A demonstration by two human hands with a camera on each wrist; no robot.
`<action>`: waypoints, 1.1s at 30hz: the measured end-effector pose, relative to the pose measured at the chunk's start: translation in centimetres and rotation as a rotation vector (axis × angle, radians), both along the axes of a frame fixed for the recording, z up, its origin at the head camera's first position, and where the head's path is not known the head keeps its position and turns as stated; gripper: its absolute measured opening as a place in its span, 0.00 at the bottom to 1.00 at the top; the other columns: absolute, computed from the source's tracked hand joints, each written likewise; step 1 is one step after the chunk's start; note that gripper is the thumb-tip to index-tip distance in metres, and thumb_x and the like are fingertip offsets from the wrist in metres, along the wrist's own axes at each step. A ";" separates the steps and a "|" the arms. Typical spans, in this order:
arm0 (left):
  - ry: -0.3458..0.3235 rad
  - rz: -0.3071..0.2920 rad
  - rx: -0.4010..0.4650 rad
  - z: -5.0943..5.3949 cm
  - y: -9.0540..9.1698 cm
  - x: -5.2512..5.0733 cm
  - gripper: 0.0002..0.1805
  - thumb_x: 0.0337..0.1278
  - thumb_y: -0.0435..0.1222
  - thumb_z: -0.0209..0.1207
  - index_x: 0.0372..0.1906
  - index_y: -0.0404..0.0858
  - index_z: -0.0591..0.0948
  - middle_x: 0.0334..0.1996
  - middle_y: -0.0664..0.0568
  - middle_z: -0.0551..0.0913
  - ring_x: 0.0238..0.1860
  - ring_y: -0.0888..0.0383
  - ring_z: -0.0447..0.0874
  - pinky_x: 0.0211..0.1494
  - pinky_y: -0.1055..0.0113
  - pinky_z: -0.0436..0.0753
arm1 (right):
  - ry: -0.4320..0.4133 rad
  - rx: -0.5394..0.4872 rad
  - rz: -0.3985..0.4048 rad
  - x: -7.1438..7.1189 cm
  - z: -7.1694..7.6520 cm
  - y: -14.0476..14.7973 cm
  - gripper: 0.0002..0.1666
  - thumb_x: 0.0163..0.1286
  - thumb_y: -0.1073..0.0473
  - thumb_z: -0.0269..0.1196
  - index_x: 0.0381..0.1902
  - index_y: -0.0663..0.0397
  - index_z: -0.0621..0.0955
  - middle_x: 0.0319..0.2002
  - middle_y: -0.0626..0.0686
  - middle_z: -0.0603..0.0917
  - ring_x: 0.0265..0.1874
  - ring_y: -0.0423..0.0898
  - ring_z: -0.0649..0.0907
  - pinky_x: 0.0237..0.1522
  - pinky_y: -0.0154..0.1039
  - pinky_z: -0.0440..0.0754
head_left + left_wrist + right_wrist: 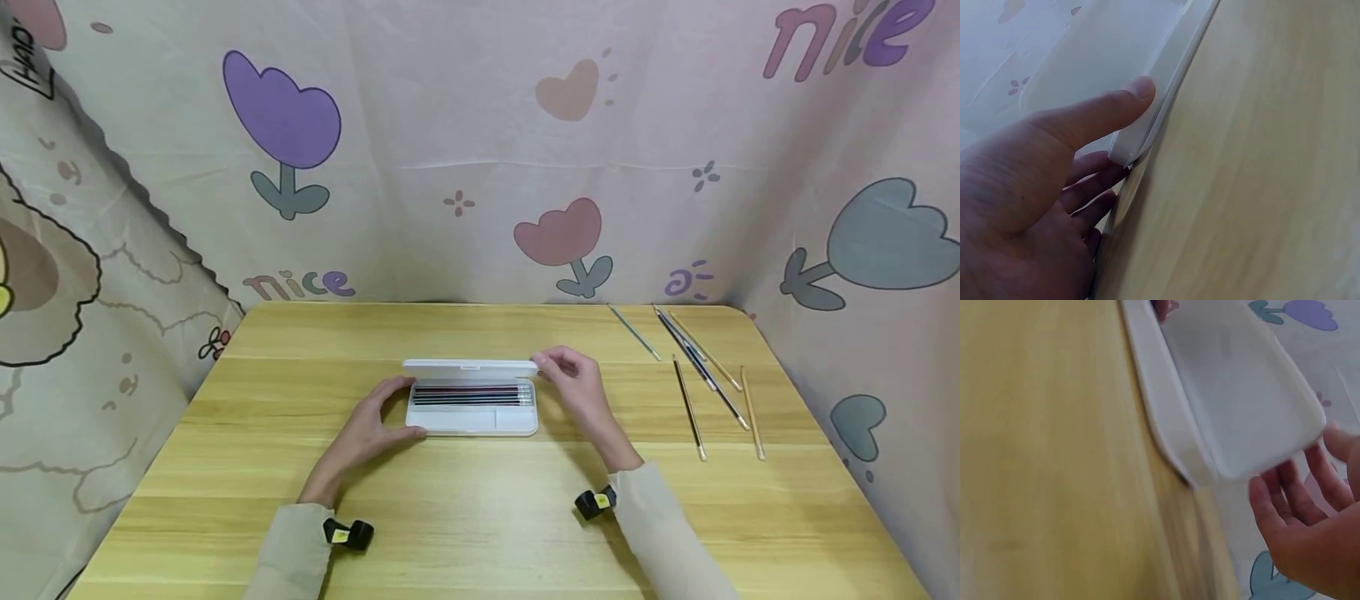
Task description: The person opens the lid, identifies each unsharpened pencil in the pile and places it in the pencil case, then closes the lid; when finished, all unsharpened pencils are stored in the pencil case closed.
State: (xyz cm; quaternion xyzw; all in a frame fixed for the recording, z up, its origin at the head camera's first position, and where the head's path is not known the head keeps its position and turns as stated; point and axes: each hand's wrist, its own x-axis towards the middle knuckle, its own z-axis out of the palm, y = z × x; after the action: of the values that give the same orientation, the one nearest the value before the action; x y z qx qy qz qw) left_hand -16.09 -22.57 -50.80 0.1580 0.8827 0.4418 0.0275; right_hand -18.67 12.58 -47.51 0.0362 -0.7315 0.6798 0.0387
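Observation:
A white plastic pencil case (453,422) lies on the table with its lid (442,367) tilted up at the back. Several dark pencils (465,396) rest side by side in its rear compartment. My left hand (372,427) holds the left end of the case, thumb at the front corner and fingers towards the back. In the left wrist view the thumb (1116,109) lies against the case's wall. At the lid's right corner, my right hand (581,390) pinches the edge. The right wrist view has the raised lid (1254,394) beside those fingers (1310,487).
Several loose pencils, among them a dark one (688,408) and a yellow one (752,412), lie scattered on the right of the wooden table (480,517). A teal pencil (633,332) lies near the back edge. Patterned cloth (420,125) hangs behind and at both sides.

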 end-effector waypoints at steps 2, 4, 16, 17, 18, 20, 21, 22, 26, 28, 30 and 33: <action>-0.006 0.008 0.001 0.1 0.0 0.0 0.51 0.44 0.47 0.80 0.74 0.37 0.69 0.74 0.39 0.67 0.76 0.38 0.60 0.78 0.39 0.57 | -0.038 0.043 0.056 0.3 -0.2 0.7 0.17 0.72 0.52 0.69 0.46 0.62 0.86 0.50 0.56 0.87 0.50 0.49 0.84 0.57 0.40 0.83; -0.018 0.024 -0.003 0.1 0.0 -0.1 0.52 0.43 0.47 0.81 0.74 0.36 0.69 0.74 0.38 0.67 0.76 0.37 0.59 0.78 0.39 0.57 | -0.071 0.079 0.122 0.4 -0.4 1.4 0.19 0.71 0.50 0.69 0.50 0.60 0.86 0.54 0.54 0.86 0.54 0.49 0.83 0.60 0.37 0.81; -0.049 0.020 0.027 -0.2 -0.4 0.0 0.55 0.44 0.47 0.81 0.75 0.32 0.66 0.73 0.37 0.69 0.75 0.37 0.61 0.77 0.38 0.59 | -0.198 0.111 0.386 0.8 -1.0 2.9 0.35 0.69 0.56 0.71 0.70 0.61 0.75 0.67 0.60 0.78 0.67 0.56 0.76 0.69 0.45 0.74; -0.061 0.019 0.027 -0.1 -0.5 0.0 0.54 0.45 0.48 0.80 0.75 0.34 0.65 0.73 0.38 0.68 0.75 0.37 0.60 0.77 0.38 0.58 | -0.199 0.112 0.394 0.8 -1.0 2.9 0.36 0.68 0.56 0.72 0.70 0.62 0.74 0.67 0.60 0.77 0.68 0.56 0.76 0.69 0.44 0.73; -0.073 0.017 0.027 0.0 -0.6 0.0 0.54 0.47 0.49 0.79 0.76 0.35 0.65 0.74 0.38 0.67 0.76 0.37 0.59 0.77 0.37 0.57 | -0.188 0.117 0.405 0.8 -1.1 2.9 0.37 0.68 0.57 0.72 0.71 0.63 0.73 0.68 0.61 0.76 0.68 0.57 0.75 0.70 0.45 0.73; -0.093 0.016 0.029 0.2 -0.7 0.2 0.50 0.53 0.50 0.75 0.77 0.36 0.64 0.75 0.39 0.65 0.77 0.37 0.57 0.77 0.36 0.55 | -0.180 0.127 0.416 0.7 -1.3 3.0 0.39 0.67 0.58 0.73 0.72 0.64 0.72 0.69 0.62 0.75 0.69 0.57 0.75 0.70 0.44 0.72; -0.095 0.014 0.030 0.3 -0.8 0.2 0.48 0.57 0.50 0.73 0.77 0.36 0.64 0.76 0.38 0.65 0.77 0.36 0.56 0.77 0.35 0.55 | -0.177 0.133 0.419 0.7 -1.4 3.0 0.40 0.66 0.59 0.73 0.72 0.64 0.72 0.69 0.62 0.76 0.69 0.57 0.75 0.70 0.44 0.72; -0.098 0.018 0.032 0.3 -0.8 0.2 0.46 0.60 0.50 0.70 0.77 0.37 0.65 0.76 0.38 0.64 0.77 0.36 0.56 0.77 0.35 0.54 | -0.170 0.142 0.421 0.6 -1.5 3.0 0.40 0.66 0.59 0.74 0.72 0.65 0.72 0.69 0.62 0.75 0.68 0.56 0.75 0.70 0.44 0.72; -0.090 0.023 0.031 0.4 -0.7 0.3 0.41 0.66 0.50 0.66 0.76 0.37 0.66 0.76 0.39 0.65 0.77 0.36 0.56 0.77 0.35 0.54 | -0.135 0.204 0.430 0.7 -1.8 2.9 0.43 0.62 0.60 0.76 0.72 0.64 0.72 0.69 0.61 0.75 0.68 0.57 0.75 0.70 0.46 0.72; -0.085 0.030 0.029 0.4 -0.7 0.2 0.41 0.64 0.50 0.68 0.76 0.37 0.67 0.75 0.39 0.66 0.77 0.37 0.57 0.77 0.36 0.55 | -0.116 0.243 0.433 0.8 -1.8 2.8 0.44 0.61 0.60 0.77 0.72 0.63 0.72 0.69 0.61 0.75 0.68 0.57 0.75 0.71 0.47 0.72; -0.078 0.029 0.025 0.3 -0.6 0.2 0.42 0.62 0.50 0.69 0.76 0.37 0.68 0.75 0.40 0.66 0.77 0.37 0.57 0.77 0.36 0.55 | -0.100 0.273 0.436 0.9 -1.8 2.8 0.45 0.60 0.59 0.77 0.72 0.64 0.72 0.69 0.61 0.75 0.68 0.58 0.75 0.71 0.48 0.72; -0.075 0.028 0.027 0.3 -0.5 0.1 0.43 0.61 0.50 0.70 0.75 0.37 0.68 0.75 0.40 0.67 0.77 0.37 0.57 0.78 0.37 0.55 | -0.100 0.293 0.430 1.0 -1.7 2.7 0.45 0.60 0.60 0.77 0.72 0.64 0.71 0.68 0.61 0.75 0.68 0.58 0.75 0.71 0.48 0.71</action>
State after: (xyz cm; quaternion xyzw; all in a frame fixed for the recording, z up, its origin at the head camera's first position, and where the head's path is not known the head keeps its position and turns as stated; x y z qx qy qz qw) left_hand -15.95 -23.11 -50.52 0.1290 0.8771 0.4596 0.0524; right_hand -17.66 15.31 -49.23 0.1626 -0.7986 0.5602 -0.1485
